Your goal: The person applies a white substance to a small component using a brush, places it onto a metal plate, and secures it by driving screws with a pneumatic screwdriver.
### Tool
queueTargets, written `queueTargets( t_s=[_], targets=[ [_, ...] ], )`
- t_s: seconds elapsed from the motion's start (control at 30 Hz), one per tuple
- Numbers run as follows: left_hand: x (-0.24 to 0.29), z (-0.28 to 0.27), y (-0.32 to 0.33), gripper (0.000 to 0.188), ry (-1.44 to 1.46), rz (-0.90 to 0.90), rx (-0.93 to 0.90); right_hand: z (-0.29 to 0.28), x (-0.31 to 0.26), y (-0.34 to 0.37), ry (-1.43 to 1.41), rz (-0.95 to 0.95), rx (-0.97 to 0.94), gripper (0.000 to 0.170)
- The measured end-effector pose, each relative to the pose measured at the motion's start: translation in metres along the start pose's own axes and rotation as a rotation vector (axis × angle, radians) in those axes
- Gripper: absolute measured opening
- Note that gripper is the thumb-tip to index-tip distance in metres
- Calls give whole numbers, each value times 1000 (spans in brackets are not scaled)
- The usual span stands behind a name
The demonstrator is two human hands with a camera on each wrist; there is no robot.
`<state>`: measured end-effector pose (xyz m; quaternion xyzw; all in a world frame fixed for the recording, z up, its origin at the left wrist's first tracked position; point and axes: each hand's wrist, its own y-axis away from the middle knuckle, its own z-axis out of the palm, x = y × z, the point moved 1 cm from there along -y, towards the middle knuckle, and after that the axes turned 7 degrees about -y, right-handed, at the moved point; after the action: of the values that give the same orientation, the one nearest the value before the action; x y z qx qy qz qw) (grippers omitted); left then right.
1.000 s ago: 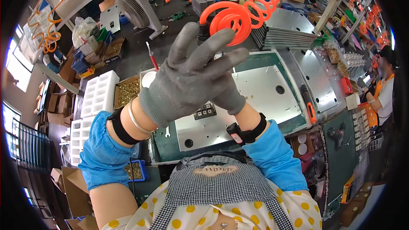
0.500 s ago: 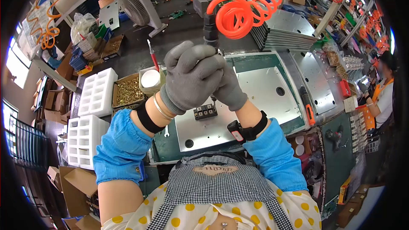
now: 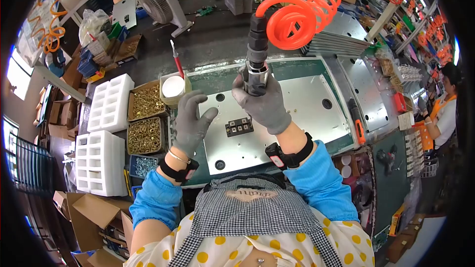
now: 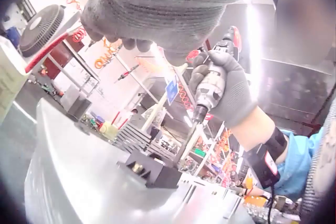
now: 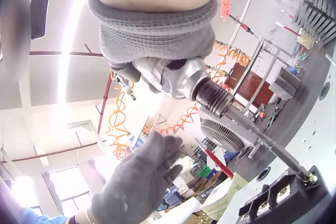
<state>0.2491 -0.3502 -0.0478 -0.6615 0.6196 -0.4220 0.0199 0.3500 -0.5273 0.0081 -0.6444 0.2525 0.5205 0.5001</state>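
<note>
My gloved right hand (image 3: 267,106) grips an air screwdriver (image 3: 257,69), fed by an orange coiled hose from above. In the right wrist view the screwdriver's long bit (image 5: 268,142) points down to a screw at one end of a black terminal block (image 5: 286,198). That block (image 3: 239,127) lies on a shiny metal plate (image 3: 292,128) with round holes. My gloved left hand (image 3: 192,121) hovers over the plate's left side, holding nothing, its fingers loosely bent and thumb apart.
Boxes of brass screws (image 3: 146,136) stand left of the plate, beside white foam trays (image 3: 99,163). A tub with a white lid (image 3: 173,87) sits behind the left hand. An orange-handled tool (image 3: 357,121) lies at the right. Another person (image 3: 443,109) works farther right.
My left hand, earlier spread and then folded against the right hand, has come away to the left and down. The right hand still holds the screwdriver, now in plain view.
</note>
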Motion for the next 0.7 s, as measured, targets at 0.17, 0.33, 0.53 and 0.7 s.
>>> queueTargets(
  t_s=[0.17, 0.33, 0.53, 0.7],
  targets=[
    [-6, 5, 21, 37, 84, -197, -97, 2, 2, 0, 41, -46, 10, 35],
    [-25, 11, 32, 36, 185, -258, -154, 6, -6, -1, 38, 22, -4, 35],
    [-32, 16, 40, 34, 329, -428, -248, 7, -3, -2, 69, -27, 35, 33],
    [-38, 24, 45, 32, 373, -315, -215, 7, -4, 0, 41, -82, -13, 27]
  ],
)
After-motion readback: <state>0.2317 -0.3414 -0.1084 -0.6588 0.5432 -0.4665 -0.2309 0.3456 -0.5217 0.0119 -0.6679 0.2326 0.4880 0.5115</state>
